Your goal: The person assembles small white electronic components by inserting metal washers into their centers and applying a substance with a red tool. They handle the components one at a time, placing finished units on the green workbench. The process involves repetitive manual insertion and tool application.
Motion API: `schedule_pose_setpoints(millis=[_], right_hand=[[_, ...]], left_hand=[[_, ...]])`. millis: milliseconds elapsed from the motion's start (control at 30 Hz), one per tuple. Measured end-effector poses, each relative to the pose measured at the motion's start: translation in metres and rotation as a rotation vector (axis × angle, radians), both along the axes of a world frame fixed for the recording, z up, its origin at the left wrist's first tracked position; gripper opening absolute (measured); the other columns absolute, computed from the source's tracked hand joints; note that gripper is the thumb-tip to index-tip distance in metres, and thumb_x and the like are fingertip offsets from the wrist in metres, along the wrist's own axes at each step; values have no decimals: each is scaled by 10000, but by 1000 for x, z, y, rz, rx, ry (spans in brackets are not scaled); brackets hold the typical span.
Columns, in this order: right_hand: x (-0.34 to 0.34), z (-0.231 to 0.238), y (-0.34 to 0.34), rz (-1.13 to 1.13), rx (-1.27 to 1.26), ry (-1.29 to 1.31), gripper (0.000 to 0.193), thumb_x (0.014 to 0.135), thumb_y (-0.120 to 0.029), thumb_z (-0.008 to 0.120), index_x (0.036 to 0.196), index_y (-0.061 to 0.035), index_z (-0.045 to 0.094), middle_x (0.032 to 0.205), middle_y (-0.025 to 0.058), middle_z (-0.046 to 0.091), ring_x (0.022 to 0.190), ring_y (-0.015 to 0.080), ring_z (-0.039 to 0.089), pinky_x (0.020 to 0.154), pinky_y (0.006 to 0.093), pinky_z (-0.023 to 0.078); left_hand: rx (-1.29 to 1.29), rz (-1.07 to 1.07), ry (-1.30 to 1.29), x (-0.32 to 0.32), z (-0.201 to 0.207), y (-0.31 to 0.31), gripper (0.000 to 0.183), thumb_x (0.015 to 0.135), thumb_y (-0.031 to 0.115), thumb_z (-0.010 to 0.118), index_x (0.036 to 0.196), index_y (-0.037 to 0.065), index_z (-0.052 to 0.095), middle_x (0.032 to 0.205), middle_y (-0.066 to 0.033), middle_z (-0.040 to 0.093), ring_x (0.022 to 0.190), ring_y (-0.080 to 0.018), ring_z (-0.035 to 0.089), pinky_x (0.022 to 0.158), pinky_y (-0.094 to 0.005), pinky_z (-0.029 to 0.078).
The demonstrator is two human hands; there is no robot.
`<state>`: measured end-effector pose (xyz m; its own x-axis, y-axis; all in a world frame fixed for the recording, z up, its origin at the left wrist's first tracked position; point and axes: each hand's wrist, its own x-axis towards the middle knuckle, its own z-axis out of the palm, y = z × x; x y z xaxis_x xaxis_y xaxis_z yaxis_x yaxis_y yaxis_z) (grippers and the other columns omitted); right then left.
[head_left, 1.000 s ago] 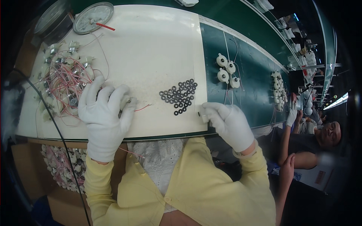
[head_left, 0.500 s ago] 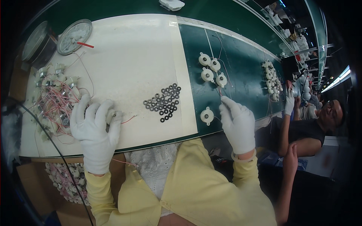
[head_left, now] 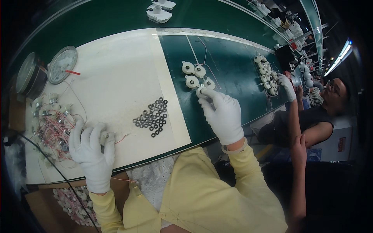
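Observation:
My left hand (head_left: 92,152), in a white glove, is closed around a small white motor (head_left: 105,137) with a red wire trailing from it. That hand rests beside a tangled heap of similar motors (head_left: 54,130) with red and white wires. My right hand (head_left: 224,118), also gloved, pinches a round white motor (head_left: 201,92) at the near edge of a small cluster of white motors (head_left: 192,81) with dark centres on the green mat. Its fingers partly cover that motor. Between my hands, many small black rings (head_left: 152,116) lie on the white sheet.
A round tub (head_left: 29,75) and its lid (head_left: 63,65), with white paste and a red stick (head_left: 73,72), stand at the far left. More motors (head_left: 266,75) lie at the right, near a co-worker's gloved hand (head_left: 286,87). White parts (head_left: 159,14) sit at the back; a cardboard box (head_left: 42,202) is below the table.
My right hand has brought the lone motor from the mat's near side up to the cluster. My left hand keeps its hold. The view has shifted, and a second white part shows at the back.

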<state>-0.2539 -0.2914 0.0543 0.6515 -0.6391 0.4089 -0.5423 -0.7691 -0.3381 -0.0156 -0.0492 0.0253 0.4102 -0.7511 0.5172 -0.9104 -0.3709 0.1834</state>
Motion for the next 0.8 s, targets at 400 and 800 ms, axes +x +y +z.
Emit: schedule_pose_setpoints(millis=[400,800], right_hand=[[-14,5,-31,-167,49,-28,178,920,-110,663,1076,-56,731,938,147,753,851,325,731,741,402,567],[0,18,-18,-69,75,-204,208,900,-52,672,1094,-22,739,810,139,729,671,211,704,601,320,534]], left_hand=[[10,0,27,1,2,1,289,836,135,758,1109,101,672,1067,-83,661,1258,-404,547,1049,-524,403],[36,2,-142,3,5,14,309,915,132,730,1198,20,681,1195,-122,676,1260,-377,556,1011,-474,449]])
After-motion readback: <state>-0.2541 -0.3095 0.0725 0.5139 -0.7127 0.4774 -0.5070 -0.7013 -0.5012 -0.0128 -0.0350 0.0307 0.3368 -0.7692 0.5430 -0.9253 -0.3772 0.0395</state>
